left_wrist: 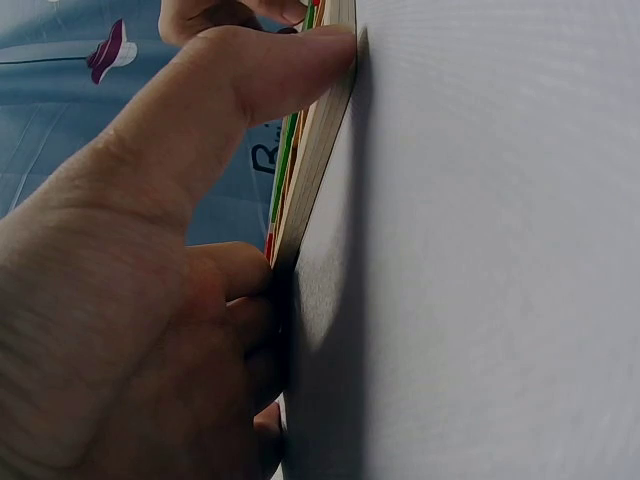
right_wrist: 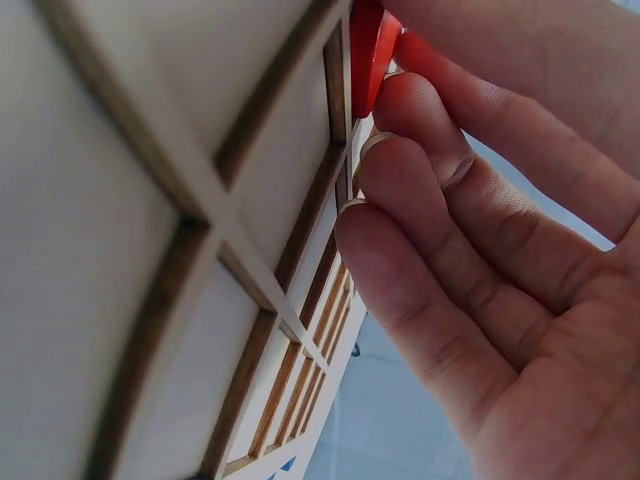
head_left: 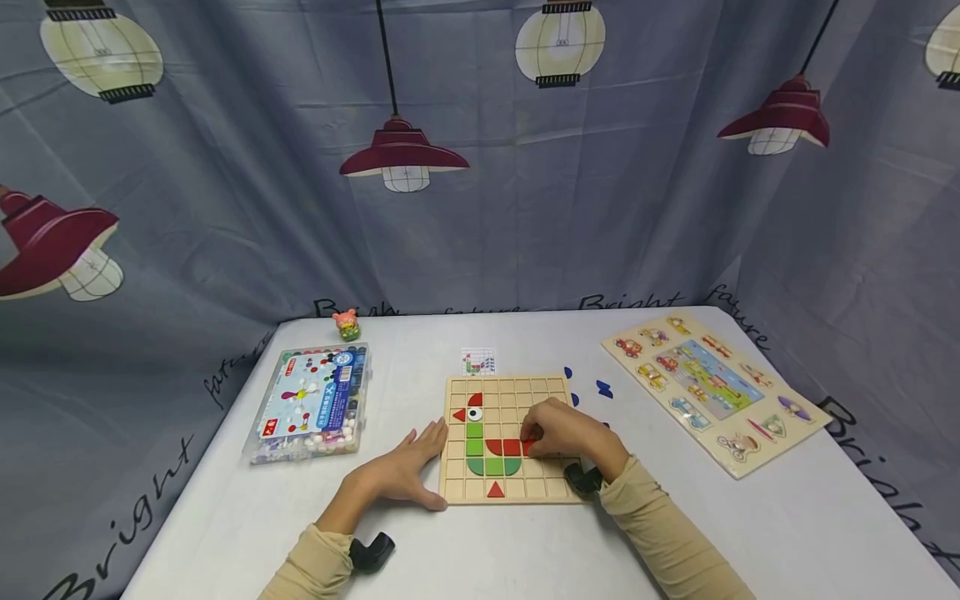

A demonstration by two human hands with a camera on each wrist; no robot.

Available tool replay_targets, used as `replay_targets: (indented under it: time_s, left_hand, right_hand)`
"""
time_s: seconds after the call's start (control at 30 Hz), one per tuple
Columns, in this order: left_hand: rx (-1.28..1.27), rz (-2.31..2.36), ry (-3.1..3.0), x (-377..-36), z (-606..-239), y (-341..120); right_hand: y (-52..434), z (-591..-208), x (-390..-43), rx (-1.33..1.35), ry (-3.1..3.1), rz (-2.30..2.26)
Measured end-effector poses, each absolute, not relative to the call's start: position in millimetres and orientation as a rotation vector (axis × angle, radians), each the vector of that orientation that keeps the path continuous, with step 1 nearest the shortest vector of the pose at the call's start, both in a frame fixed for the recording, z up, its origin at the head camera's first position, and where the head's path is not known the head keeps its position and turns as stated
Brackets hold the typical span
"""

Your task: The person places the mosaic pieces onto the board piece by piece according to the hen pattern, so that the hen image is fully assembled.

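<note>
A wooden grid board (head_left: 517,392) lies in the middle of the white table. On it, red, green and white pieces form a bird-like figure (head_left: 480,446). My left hand (head_left: 426,467) lies open on the table; its thumb (left_wrist: 270,75) presses against the board's edge (left_wrist: 312,165). My right hand (head_left: 542,440) is over the board's middle row. Its fingertips (right_wrist: 400,160) pinch a red piece (right_wrist: 368,55) at a grid cell, beside the other red pieces (head_left: 504,447).
A clear bead box (head_left: 311,402) sits at the left, with a small pig figure (head_left: 347,323) behind it. A pattern card (head_left: 477,361) lies behind the board. Loose blue pieces (head_left: 603,388) and a vehicle peg puzzle (head_left: 712,387) lie at the right. Curtains enclose the table.
</note>
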State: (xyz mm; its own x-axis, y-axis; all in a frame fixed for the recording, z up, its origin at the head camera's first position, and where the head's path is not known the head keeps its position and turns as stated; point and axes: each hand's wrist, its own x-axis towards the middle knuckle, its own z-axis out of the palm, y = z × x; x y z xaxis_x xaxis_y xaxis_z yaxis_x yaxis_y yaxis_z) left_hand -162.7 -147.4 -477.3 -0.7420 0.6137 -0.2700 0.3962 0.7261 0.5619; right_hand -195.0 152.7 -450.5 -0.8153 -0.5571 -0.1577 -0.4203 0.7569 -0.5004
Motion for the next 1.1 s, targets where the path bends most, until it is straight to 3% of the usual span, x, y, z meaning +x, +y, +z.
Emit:
replay_targets:
  time_s: [0.4, 0.73, 1.1]
  left_hand:
    - [0.775, 0.661, 2.496, -159, -477, -153]
    - [0.803, 0.648, 2.503, -163, -478, -149]
    - [0.81, 0.668, 2.506, -160, -478, -149]
  right_hand:
    - [169, -450, -210, -0.803, 2.631, -0.771]
    - [217, -449, -263, -0.744, 2.711, -0.779]
    - [230, -456, -299, -0.656, 2.795, -0.607]
